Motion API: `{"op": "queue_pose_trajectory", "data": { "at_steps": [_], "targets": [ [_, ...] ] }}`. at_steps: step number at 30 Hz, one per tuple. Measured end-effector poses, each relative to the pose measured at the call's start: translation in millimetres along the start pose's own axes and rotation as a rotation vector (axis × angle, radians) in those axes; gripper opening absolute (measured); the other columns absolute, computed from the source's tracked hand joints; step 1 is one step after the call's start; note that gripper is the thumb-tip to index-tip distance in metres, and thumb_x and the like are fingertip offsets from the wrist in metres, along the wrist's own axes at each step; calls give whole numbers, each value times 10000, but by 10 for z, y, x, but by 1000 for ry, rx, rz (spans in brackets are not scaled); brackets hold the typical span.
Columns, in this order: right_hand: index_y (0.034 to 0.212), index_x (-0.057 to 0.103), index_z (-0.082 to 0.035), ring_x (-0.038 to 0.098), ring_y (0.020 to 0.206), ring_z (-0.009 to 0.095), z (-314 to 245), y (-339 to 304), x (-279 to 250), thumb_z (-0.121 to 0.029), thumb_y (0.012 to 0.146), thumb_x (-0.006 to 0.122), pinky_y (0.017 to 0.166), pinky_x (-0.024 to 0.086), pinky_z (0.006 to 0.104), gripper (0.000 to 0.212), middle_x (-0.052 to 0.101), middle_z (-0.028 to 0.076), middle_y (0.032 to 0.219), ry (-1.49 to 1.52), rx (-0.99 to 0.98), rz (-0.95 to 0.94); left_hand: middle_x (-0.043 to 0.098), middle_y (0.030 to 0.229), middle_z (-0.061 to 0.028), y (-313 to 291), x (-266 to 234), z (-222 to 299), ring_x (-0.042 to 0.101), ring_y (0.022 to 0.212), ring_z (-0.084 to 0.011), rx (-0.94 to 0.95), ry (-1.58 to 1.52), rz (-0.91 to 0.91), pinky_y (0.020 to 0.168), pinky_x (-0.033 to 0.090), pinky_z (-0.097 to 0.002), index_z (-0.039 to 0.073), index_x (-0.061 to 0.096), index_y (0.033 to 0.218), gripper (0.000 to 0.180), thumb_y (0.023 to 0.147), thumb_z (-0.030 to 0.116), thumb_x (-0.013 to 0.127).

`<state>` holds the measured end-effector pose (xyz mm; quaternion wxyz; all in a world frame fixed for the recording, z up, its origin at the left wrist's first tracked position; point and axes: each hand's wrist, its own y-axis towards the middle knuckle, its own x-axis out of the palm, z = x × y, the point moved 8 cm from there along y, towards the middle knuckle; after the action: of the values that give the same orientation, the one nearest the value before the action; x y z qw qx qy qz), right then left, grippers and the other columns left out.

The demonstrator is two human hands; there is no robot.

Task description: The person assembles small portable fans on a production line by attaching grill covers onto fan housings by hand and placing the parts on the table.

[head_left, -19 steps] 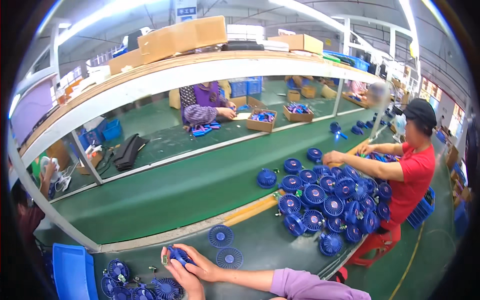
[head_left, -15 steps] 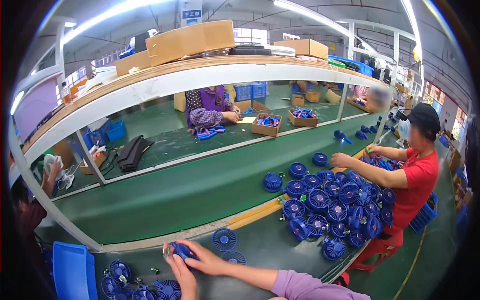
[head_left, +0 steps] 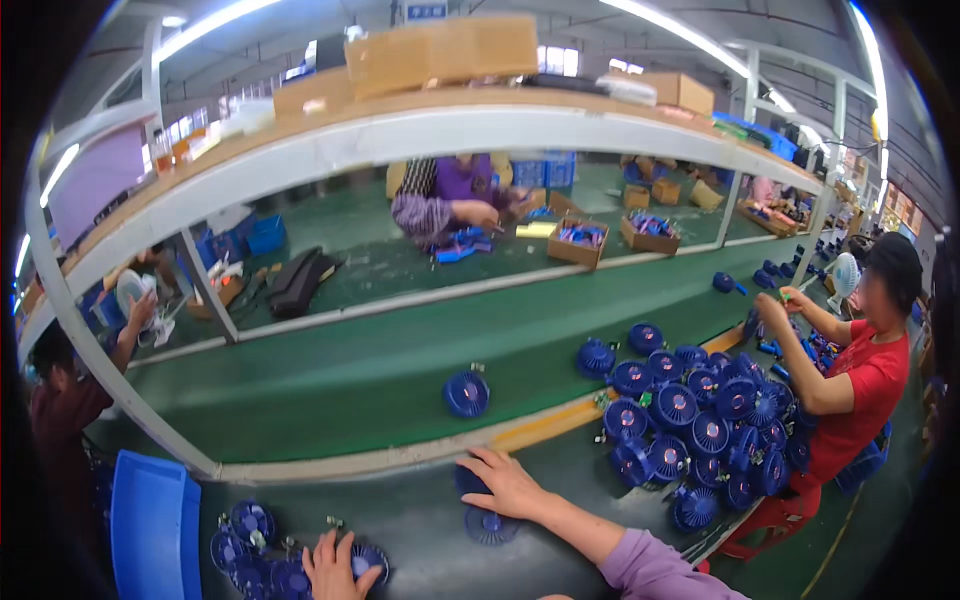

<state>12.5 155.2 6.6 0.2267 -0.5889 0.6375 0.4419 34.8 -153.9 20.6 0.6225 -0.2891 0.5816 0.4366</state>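
Note:
My left hand (head_left: 338,568) reaches down at the lower edge, fingers apart, against a dark blue fan head (head_left: 371,562) at the end of a small group of fan heads (head_left: 252,522). My right hand (head_left: 505,487) lies with spread fingers over a round dark blue fan grille (head_left: 468,480), partly hiding it. Just below that, a second round grille (head_left: 490,526) rests flat on the dark worktable. Beyond my right hand, one fan head (head_left: 466,394) with a small green circuit board sits on the green conveyor belt.
A large pile of blue fan heads (head_left: 690,420) covers the table to the right, beside a co-worker in red (head_left: 875,385). At left stands a blue bin (head_left: 155,525). A white-framed shelf (head_left: 450,130) spans the belt. Across it, another person handles blue parts near cardboard boxes (head_left: 577,243).
My hands, together on a fan head before, are now apart: the right over a grille, the left at the fan group. A fan head now lies on the belt. The view has shifted.

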Motion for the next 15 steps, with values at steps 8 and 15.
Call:
{"op": "queue_pose_trajectory", "data": {
  "at_steps": [8,15],
  "targets": [
    [1338,531,-127,423,1266,401,28,21,100,-377,731,796,1016,375,490,708,452,216,1397,-82,-20,34,368,1459,-203,201,2,154,287,1389,-428,35,-177,-114,1111,205,-623,28,449,1334,946,611,486,854],
    [1254,605,-68,615,1066,302,74,115,-206,-334,886,669,927,485,375,459,621,194,1214,410,-47,205,485,1319,-174,156,-6,249,460,1234,-385,105,-235,-47,1075,336,-525,82,461,1366,896,617,348,875]
  ]
}}
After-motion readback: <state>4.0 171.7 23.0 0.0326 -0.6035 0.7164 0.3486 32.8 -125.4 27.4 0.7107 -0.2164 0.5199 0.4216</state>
